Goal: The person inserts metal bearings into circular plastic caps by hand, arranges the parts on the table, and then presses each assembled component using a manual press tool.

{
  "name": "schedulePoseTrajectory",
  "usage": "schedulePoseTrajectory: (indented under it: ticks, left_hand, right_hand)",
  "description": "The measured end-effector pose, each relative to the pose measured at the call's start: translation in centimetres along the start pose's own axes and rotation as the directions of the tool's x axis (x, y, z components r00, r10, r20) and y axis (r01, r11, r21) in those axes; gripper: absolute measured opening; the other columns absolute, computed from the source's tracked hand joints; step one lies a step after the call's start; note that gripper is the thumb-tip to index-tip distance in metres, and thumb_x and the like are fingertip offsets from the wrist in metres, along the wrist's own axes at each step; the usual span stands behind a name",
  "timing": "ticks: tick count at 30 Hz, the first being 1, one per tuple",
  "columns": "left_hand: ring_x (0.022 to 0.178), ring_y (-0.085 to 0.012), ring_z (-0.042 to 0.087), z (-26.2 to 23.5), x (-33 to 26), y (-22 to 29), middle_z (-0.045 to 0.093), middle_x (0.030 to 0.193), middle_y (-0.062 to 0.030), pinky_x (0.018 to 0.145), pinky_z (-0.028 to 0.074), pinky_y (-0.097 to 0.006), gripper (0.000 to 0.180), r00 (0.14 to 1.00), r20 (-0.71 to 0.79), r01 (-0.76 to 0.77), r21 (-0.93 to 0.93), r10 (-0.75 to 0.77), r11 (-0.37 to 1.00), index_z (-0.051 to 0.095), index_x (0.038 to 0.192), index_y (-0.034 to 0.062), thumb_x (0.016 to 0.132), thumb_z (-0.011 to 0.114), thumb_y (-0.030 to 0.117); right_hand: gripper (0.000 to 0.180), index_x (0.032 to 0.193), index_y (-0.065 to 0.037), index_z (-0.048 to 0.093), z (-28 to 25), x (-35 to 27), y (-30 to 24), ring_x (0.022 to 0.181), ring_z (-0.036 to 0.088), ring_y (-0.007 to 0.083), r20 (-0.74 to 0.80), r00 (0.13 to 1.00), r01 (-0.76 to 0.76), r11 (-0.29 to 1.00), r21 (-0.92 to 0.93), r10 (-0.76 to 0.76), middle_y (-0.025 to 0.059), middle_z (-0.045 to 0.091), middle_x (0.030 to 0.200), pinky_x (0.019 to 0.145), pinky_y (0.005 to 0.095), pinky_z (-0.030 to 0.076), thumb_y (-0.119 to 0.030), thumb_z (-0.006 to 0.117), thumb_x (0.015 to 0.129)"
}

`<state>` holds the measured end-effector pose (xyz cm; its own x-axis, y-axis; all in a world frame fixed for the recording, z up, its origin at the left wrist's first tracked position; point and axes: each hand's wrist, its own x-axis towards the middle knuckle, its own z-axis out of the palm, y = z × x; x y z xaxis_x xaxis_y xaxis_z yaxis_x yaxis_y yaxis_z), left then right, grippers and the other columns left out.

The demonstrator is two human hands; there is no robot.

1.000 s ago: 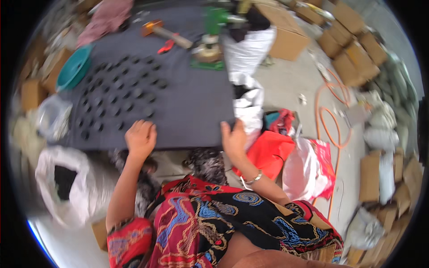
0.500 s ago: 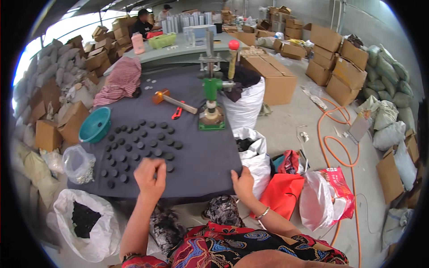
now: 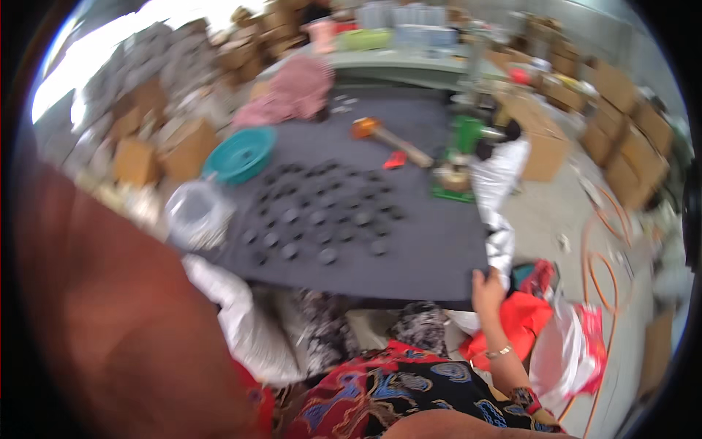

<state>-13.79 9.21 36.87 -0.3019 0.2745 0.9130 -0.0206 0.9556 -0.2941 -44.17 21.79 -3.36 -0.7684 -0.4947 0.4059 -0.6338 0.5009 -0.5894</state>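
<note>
At the table's near right corner, my right hand [image 3: 488, 291] rests against the edge of the dark cloth-covered table [image 3: 431, 256], its thumb and fingers apart, holding nothing I can see. My left forearm [image 3: 124, 307] is raised close to the camera, large and blurred, and its hand is out of sight. Several small black round pieces [image 3: 327, 255] lie spread over the table's middle left. A teal basin [image 3: 235, 175] and a clear plastic bag [image 3: 191, 219] of small pieces are at its left edge. Behind the black pieces lie an orange-headed mallet [image 3: 398, 143] and a red cutter [image 3: 395, 159].
A green hand press [image 3: 464, 143] stands at the table's right side, beside a white sack [image 3: 501, 175]. A pink cloth [image 3: 292, 88] lies at the far left. Below the table is another white sack [image 3: 245, 311]; a red bag [image 3: 515, 322] lies right. An orange hose [image 3: 603, 271] crosses the floor.
My left hand has left the black pieces and gone up out of sight, its arm now near the camera. The view has swung left and blurred. My right hand stays at the table corner.
</note>
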Motion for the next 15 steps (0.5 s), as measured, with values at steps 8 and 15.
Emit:
schedulePoseTrajectory:
  ticks: [8, 15]
  left_hand:
    - [0.108, -0.0348, 0.053, -9.8, -1.2, 0.5, 0.051, 0.125, -0.0236, 0.08, 0.043, -0.04, 0.06, 0.961, 0.201, 0.023, 0.629, -0.192, 0.777, 0.042, 0.134, 0.0063, 0.088, 0.055, 0.042]
    - [0.108, -0.0335, 0.053, -15.7, -0.5, 2.6, 0.051, 0.125, -0.0228, 0.082, 0.043, -0.04, 0.059, 0.963, 0.202, -0.053, 0.794, -0.181, 0.606, 0.042, 0.134, 0.0067, 0.088, 0.056, 0.04]
  right_hand:
    - [0.053, 0.13, 0.007, 0.042, -1.4, 6.2, 0.9, 0.116, 0.046, 0.0436, 0.115, 0.986, 0.141, 0.978, -0.151, -0.124, 0.0303, 0.047, 0.127, 0.099, 0.0426, 0.038, -0.015, 0.061, 0.086]
    - [0.053, 0.127, 0.009, 0.044, 3.7, 12.4, -1.8, 0.11, 0.05, 0.0456, 0.121, 0.981, 0.189, 0.903, -0.386, -0.154, 0.0301, 0.053, 0.118, 0.094, 0.0453, 0.041, -0.029, 0.054, 0.092]
